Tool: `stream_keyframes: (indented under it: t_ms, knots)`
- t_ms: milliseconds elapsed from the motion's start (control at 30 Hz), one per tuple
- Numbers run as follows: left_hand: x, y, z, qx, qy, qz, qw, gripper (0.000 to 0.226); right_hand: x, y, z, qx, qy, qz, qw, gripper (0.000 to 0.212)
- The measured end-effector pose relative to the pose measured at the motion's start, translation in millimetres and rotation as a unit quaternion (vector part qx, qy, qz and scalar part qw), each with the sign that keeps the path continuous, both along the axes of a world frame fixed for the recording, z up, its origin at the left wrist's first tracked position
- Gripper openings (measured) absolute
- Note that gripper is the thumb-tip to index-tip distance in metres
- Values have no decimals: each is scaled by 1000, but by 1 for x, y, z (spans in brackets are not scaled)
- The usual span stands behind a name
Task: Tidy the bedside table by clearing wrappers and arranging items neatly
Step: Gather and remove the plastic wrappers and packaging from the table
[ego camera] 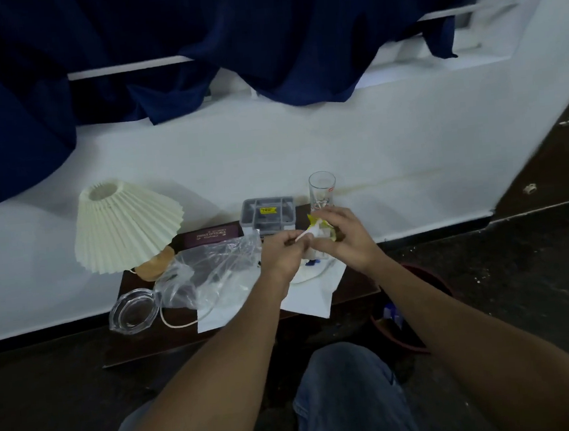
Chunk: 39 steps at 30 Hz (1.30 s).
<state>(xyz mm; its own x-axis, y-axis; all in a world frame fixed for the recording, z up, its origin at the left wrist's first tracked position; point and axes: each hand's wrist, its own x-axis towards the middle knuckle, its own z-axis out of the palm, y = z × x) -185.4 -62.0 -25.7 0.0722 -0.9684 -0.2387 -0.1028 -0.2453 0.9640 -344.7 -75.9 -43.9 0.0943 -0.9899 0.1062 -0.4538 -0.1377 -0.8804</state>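
Note:
Over the low dark bedside table [149,340], my left hand [281,251] and my right hand [343,237] meet, both closed on a yellow and white wrapper [315,228]. A crumpled clear plastic bag [209,273] lies on the table just left of my left hand. White paper sheets [312,298] lie under my hands. A tall drinking glass [322,191] stands behind my right hand. A grey organiser tray [267,213] and a maroon glasses case [211,237] sit at the table's back.
A cream pleated lamp [124,226] with a wooden base stands at the left, its white cord [179,324] trailing forward. A glass ashtray [131,311] sits at the front left corner. A reddish bin [408,311] with blue items stands on the floor right of the table. White wall behind.

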Motion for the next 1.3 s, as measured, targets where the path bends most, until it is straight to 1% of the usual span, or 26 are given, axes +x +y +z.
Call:
stream_keyframes:
  t_ms: [67, 133, 200, 267, 333, 367, 433, 500, 567, 633, 667, 700, 733, 767, 800, 833, 867, 933, 967, 1033, 1133, 1200, 1233, 1300]
  knots:
    - [-10, -1, -1, -6, 2, -11, 1000, 8, -12, 2, 0, 0, 23, 14, 1000, 52]
    - [-22, -4, -6, -9, -1, -16, 1000, 11, -26, 3, -3, 23, 32, 17, 999, 35]
    - [-35, -7, -13, -1, -15, -35, 999, 15, -41, 4, -10, 37, 44, -6, 998, 23]
    - [-49, -10, -21, 10, -46, -54, 997, 16, -55, 7, -16, 41, 72, -67, 994, 16]
    - [-61, -11, -28, 28, -88, -65, 994, 25, -72, 13, -25, 67, 130, -162, 976, 17]
    - [-64, -11, -30, 39, -105, -69, 991, 31, -82, 17, -32, 100, 149, -209, 961, 15]
    - [-69, -11, -36, 52, -140, -78, 986, 38, -104, 27, -54, 195, 154, -274, 929, 11]
    - [-68, -10, -42, 57, -170, -83, 980, 40, -122, 40, -81, 281, 123, -334, 891, 16]
    - [-64, -10, -46, 64, -197, -77, 975, 40, -136, 49, -102, 346, 65, -386, 853, 29]
    - [-56, -12, -51, 71, -214, -64, 972, 37, -150, 53, -123, 382, -30, -420, 822, 58]
    - [-52, -14, -53, 73, -216, -57, 972, 36, -163, 50, -146, 395, -63, -425, 812, 72]
    - [-48, -15, -53, 74, -218, -51, 972, 35, -172, 42, -165, 400, -85, -433, 803, 82]
    - [-43, -17, -53, 74, -222, -46, 971, 34, -173, 38, -169, 396, -109, -444, 796, 85]
    - [-39, -18, -53, 74, -226, -40, 970, 33, -169, 37, -163, 392, -126, -449, 793, 78]
    - [-35, -19, -54, 75, -229, -34, 970, 32, -157, 37, -144, 384, -127, -457, 792, 65]
    - [-31, -20, -54, 77, -233, -29, 969, 32, -147, 36, -130, 368, -109, -460, 800, 51]
    - [-27, -20, -54, 81, -238, -26, 968, 31, -140, 34, -120, 348, -71, -462, 813, 40]
    - [-20, -19, -57, 87, -250, -21, 964, 33, -121, 30, -102, 281, 21, -447, 849, 30]
    - [-17, -18, -57, 90, -253, -18, 963, 34, -109, 27, -92, 235, 54, -434, 868, 30]
    - [-12, -17, -57, 97, -253, -7, 963, 35, -80, 17, -76, 149, 86, -393, 903, 27]
    - [-6, -15, -55, 98, -243, -4, 965, 38, -37, -11, -61, 72, 115, -299, 945, 28]
    - [-1, -14, -55, 102, -224, -7, 969, 38, -12, -30, -55, 70, 141, -226, 961, 35]
    - [2, -14, -54, 106, -212, -9, 972, 37, -1, -39, -53, 77, 164, -199, 963, 38]
    - [8, -15, -55, 111, -195, -11, 974, 37, 16, -54, -50, 105, 224, -173, 954, 40]
